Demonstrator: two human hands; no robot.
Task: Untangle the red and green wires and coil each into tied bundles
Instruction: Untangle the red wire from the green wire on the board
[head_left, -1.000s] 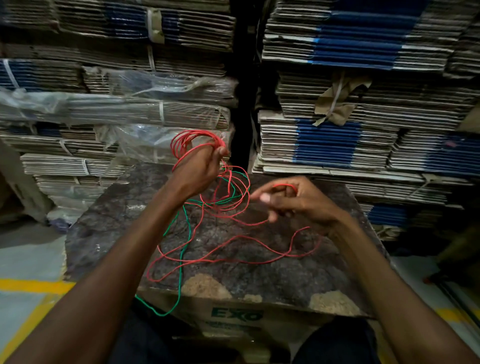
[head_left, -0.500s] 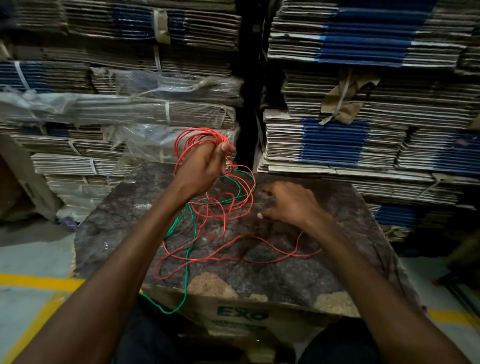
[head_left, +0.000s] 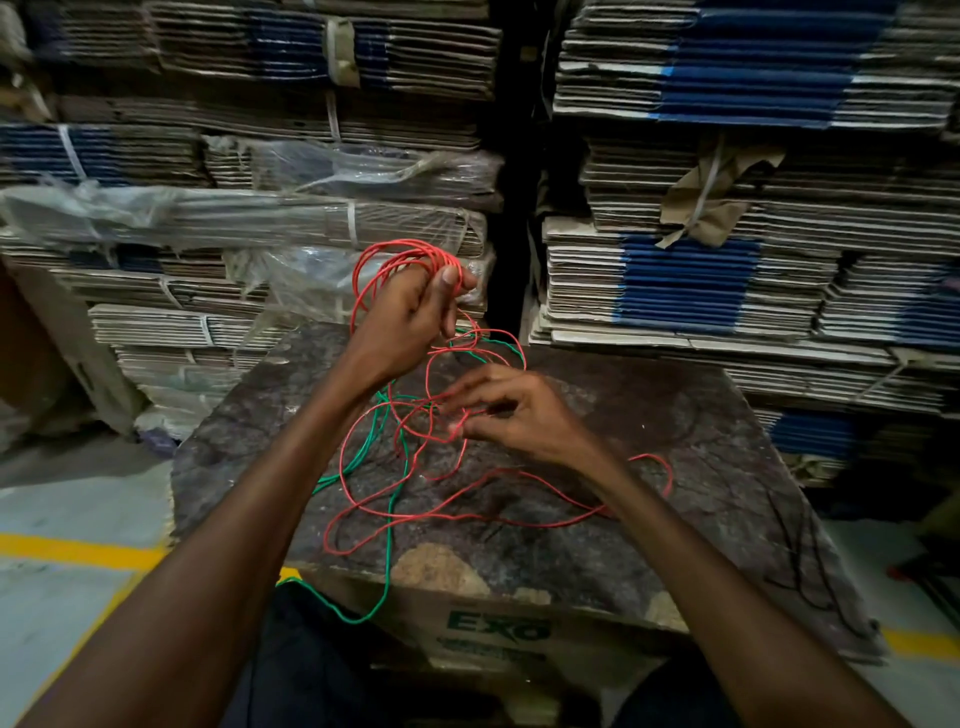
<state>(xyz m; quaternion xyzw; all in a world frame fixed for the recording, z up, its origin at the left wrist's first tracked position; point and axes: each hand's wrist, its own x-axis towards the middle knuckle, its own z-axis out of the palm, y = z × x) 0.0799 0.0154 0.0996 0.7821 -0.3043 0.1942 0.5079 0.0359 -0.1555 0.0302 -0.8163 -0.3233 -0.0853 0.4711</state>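
Stacked flattened cartons (head_left: 727, 270) fill the background behind a dark, worn table (head_left: 649, 467) set on a printed cardboard box (head_left: 498, 631). On the left, the left hand (head_left: 402, 317) is raised above the table, its grip curled round a gathered coil of the red wire (head_left: 400, 260); the loops arch over the knuckles and the thumb presses them in place. Below and just right of that grip, the rest of the red wire trails down into a loose tangle with the green wire (head_left: 389, 519), which runs across the table and hangs off its near edge. Further right and lower, the right hand (head_left: 514, 415) sits in the tangle, fingertips pinching a red strand.

My read is that the red coil is partly wound, while the green wire is neither freed nor coiled. The next move likely calls for lifting the pinched strand clear of the green crossings, then feeding it up to the left grip as another loop without dragging green along.
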